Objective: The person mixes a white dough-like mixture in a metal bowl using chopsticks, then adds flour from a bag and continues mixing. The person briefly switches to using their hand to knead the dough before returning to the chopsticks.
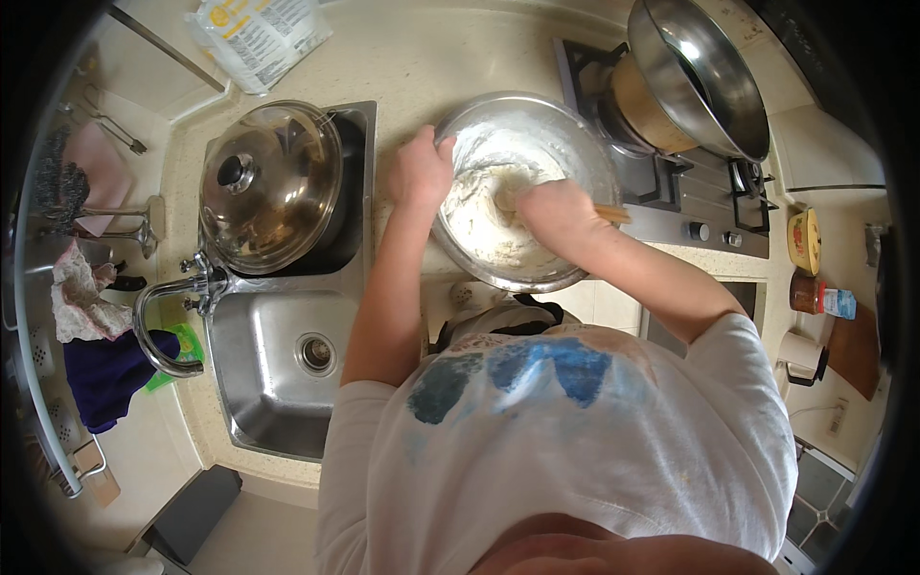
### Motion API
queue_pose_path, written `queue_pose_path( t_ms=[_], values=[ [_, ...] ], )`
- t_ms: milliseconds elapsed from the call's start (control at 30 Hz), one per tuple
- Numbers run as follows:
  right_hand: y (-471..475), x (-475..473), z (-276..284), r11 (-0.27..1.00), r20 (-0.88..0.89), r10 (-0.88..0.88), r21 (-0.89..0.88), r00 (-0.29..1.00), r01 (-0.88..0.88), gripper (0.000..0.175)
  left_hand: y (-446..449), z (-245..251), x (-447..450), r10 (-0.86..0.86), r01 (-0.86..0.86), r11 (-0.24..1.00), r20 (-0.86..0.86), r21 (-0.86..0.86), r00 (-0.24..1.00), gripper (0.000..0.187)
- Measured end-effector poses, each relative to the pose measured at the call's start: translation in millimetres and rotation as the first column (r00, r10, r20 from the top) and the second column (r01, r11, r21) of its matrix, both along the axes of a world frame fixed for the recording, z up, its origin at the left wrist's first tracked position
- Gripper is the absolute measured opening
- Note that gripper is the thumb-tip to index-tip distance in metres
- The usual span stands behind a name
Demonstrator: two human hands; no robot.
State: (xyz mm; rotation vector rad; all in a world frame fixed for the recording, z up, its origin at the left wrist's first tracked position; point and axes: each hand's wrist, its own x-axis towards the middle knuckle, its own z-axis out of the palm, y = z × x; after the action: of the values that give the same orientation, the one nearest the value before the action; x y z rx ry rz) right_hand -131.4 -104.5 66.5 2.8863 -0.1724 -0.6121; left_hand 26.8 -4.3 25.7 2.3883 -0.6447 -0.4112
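Observation:
A wide stainless steel bowl (591,147) stands at the counter's front edge, before my body. Inside it lies a pale, lumpy flour mixture (478,219), with dry white flour smeared up the far wall. My left hand (422,167) grips the bowl's left rim, thumb on the inner side. Over the mixture, my right hand (557,215) is closed around wooden chopsticks (612,213), whose ends stick out to the right. Blur around the fingers hides the chopsticks' lower ends, which reach down into the mixture.
Left is a double sink; a lidded pan (280,194) fills its far basin, and a curved faucet (147,316) overhangs the near basin (269,402). A printed plastic bag (259,39) lies behind. At right, a gas stove (683,201) carries a large tilted metal bowl (708,72).

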Motion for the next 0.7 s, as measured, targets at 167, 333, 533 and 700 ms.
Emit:
queue_pose_path(
  t_ms=[167, 333, 533, 700],
  values=[
    [-22.5, -40.3, 29.1, 0.993, 0.013, -0.062, 0.105, 0.998, 0.061, 0.01, 1.7, 3.0, -0.1, 0.002, 0.0, 1.0, -0.084, 0.021, 0.996, 0.051],
    [-22.2, -77.0, 55.2, 0.99, -0.052, 0.005, 0.143, 0.999, 0.003, 0.011, 0.9, 2.8, -1.8, 0.013, -0.013, 1.0, -0.079, -0.002, 0.997, 0.049],
    [6.8, -55.2, 31.8, 0.965, -0.14, -0.064, 0.242, 0.988, 0.096, 0.014, -0.4, -2.4, -1.4, 0.015, -0.014, 1.0, -0.056, 0.007, 0.998, 0.044],
    [10.5, -3.1, 8.8, 0.969, -0.172, -0.088, 0.212, 0.981, 0.124, 0.017, -1.6, -4.5, -1.5, 0.007, -0.007, 1.0, 0.016, -0.009, 1.0, 0.038]
  ],
)
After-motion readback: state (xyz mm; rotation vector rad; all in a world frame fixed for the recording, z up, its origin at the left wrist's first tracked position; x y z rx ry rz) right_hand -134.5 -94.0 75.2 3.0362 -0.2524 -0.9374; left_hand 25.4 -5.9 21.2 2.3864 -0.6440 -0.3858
